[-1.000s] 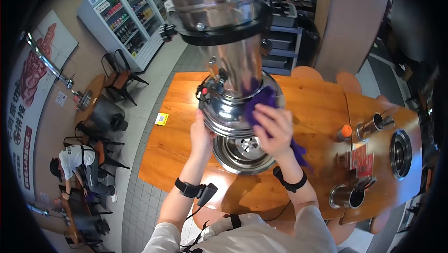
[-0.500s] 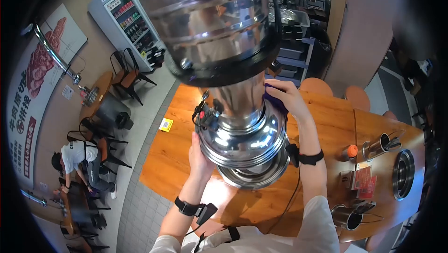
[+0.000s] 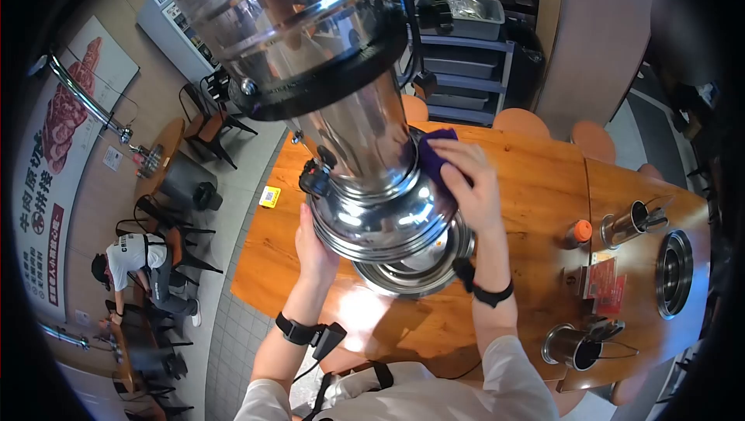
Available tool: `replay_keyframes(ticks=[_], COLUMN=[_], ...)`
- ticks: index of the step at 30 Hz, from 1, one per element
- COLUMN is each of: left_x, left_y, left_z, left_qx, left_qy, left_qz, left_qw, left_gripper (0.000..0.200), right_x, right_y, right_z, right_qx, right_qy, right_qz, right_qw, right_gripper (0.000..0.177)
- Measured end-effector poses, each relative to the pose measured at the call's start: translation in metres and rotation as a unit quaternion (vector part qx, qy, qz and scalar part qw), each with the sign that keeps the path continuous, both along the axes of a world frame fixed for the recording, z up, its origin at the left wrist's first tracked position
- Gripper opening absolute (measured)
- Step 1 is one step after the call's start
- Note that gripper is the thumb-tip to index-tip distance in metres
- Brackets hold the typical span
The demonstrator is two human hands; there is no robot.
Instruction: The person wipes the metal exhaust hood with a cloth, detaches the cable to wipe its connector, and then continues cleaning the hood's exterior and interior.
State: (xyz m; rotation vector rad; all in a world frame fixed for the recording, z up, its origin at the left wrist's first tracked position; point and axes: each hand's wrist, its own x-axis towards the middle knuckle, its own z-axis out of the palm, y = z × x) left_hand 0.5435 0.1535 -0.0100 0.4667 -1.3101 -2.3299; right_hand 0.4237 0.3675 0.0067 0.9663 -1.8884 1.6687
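Observation:
A shiny metal exhaust hood [image 3: 365, 223] on a thick telescoping pipe hangs tilted over the wooden table. My left hand [image 3: 317, 254] grips the hood's left rim, thumb up along the side and the other fingers partly hidden by the metal. Against the right side of the hood, my right hand [image 3: 475, 184] presses a purple cloth [image 3: 436, 159], with its fingers bent over it. A small black switch fitting [image 3: 313, 179] sits on the hood's left side. Under the hood, a round metal grill ring [image 3: 403, 285] is set in the tabletop, partly covered from view.
On the wooden table [image 3: 535, 211] to the right are an orange-capped jar [image 3: 579, 233], red cards [image 3: 604, 285], metal utensil holders [image 3: 570, 345] and a second grill [image 3: 674, 273]. A grey cart [image 3: 466, 64] with bins stands behind. Another person [image 3: 143, 266] bends over a table at left.
The hood and pipe have shifted left in view, along with both hands. My right hand has come further round the front, showing more of the purple cloth.

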Motion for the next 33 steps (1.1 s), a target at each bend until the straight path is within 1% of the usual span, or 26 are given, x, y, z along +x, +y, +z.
replay_keyframes(ticks=[3, 4, 7, 9, 11, 12, 13, 15, 16, 18, 19, 20, 21, 23, 24, 25, 27, 28, 29, 31, 32, 33], left_x=[0.001, 0.005, 0.006, 0.008, 0.007, 0.006, 0.007, -0.001, -0.004, 0.000, 0.000, 0.000, -0.001, -0.001, 0.001, 0.001, 0.001, 0.001, -0.001, -0.004, -0.003, -0.002], left_y=[0.001, -0.002, -0.004, -0.001, -0.012, -0.011, -0.008, -0.001, -0.003, -0.015, -0.011, -0.001, -0.006, -0.025, -0.018, -0.014, -0.011, -0.012, -0.013, -0.017, -0.020, -0.023], left_z=[0.005, 0.004, 0.002, 0.005, -0.008, -0.006, -0.006, -0.001, 0.001, -0.006, 0.003, 0.011, 0.004, -0.015, -0.003, 0.003, 0.007, 0.004, 0.000, -0.004, -0.007, -0.009], left_qx=[0.011, 0.005, 0.031, 0.034, 0.058, 0.057, 0.059, 0.099, 0.099, 0.052, 0.030, 0.043, 0.047, -0.024, -0.003, -0.002, 0.013, 0.016, 0.019, 0.022, 0.020, 0.017], left_qy=[0.013, 0.012, 0.035, 0.008, 0.012, 0.014, 0.018, -0.008, 0.001, -0.008, -0.012, -0.051, -0.046, 0.015, -0.003, -0.001, -0.008, -0.007, 0.003, 0.019, 0.011, 0.000], left_qz=[0.012, -0.013, -0.030, -0.032, -0.093, -0.119, -0.124, -0.110, -0.123, -0.175, -0.196, -0.113, -0.118, -0.141, -0.101, -0.102, -0.069, -0.068, -0.071, -0.073, -0.112, -0.150], left_qw=[1.000, 1.000, 0.998, 0.999, 0.994, 0.991, 0.990, 0.989, 0.988, 0.983, 0.980, 0.991, 0.991, 0.990, 0.995, 0.995, 0.997, 0.998, 0.997, 0.997, 0.993, 0.988], left_gripper=[0.046, 0.046, 0.046, 0.044, 0.042, 0.041, 0.041, 0.042, 0.042, 0.042, 0.043, 0.041, 0.041, 0.039, 0.039, 0.039, 0.039, 0.039, 0.039, 0.040, 0.041, 0.042], right_x=[0.049, 0.059, 0.070, 0.066, 0.049, 0.035, 0.028, 0.022, 0.020, 0.034, 0.042, 0.052, 0.062, 0.081, 0.086, 0.090, 0.074, 0.064, 0.057, 0.042, 0.035, 0.031], right_y=[-0.006, -0.010, -0.015, -0.016, -0.014, -0.013, -0.012, -0.012, -0.009, -0.013, -0.016, -0.018, -0.021, -0.027, -0.029, -0.031, -0.030, -0.031, -0.031, -0.032, -0.036, -0.044], right_z=[-0.002, -0.005, -0.016, -0.011, -0.009, -0.006, -0.007, -0.011, -0.006, -0.002, -0.003, -0.003, -0.001, 0.000, 0.004, 0.007, 0.010, 0.013, 0.020, 0.047, 0.063, 0.076], right_qx=[0.002, -0.001, -0.012, -0.029, -0.046, -0.063, -0.081, -0.078, -0.075, -0.037, -0.015, 0.000, 0.015, 0.052, 0.071, 0.090, 0.068, 0.034, -0.041, -0.144, -0.143, -0.167], right_qy=[0.041, 0.069, 0.083, 0.056, 0.003, -0.039, -0.084, -0.083, -0.088, -0.021, 0.017, 0.035, 0.053, 0.118, 0.127, 0.134, 0.162, 0.127, -0.012, -0.083, -0.078, -0.038], right_qz=[-0.067, -0.080, -0.102, -0.126, -0.131, -0.124, -0.120, -0.125, -0.123, -0.189, -0.225, -0.227, -0.228, -0.222, -0.195, -0.166, -0.145, -0.156, -0.141, -0.132, -0.130, -0.125], right_qw=[0.997, 0.994, 0.991, 0.990, 0.990, 0.989, 0.986, 0.985, 0.986, 0.981, 0.974, 0.973, 0.972, 0.966, 0.970, 0.973, 0.974, 0.979, 0.989, 0.977, 0.978, 0.977], right_gripper=[0.020, 0.020, 0.021, 0.019, 0.018, 0.019, 0.019, 0.020, 0.020, 0.020, 0.020, 0.019, 0.018, 0.021, 0.021, 0.020, 0.022, 0.021, 0.020, 0.021, 0.021, 0.022])
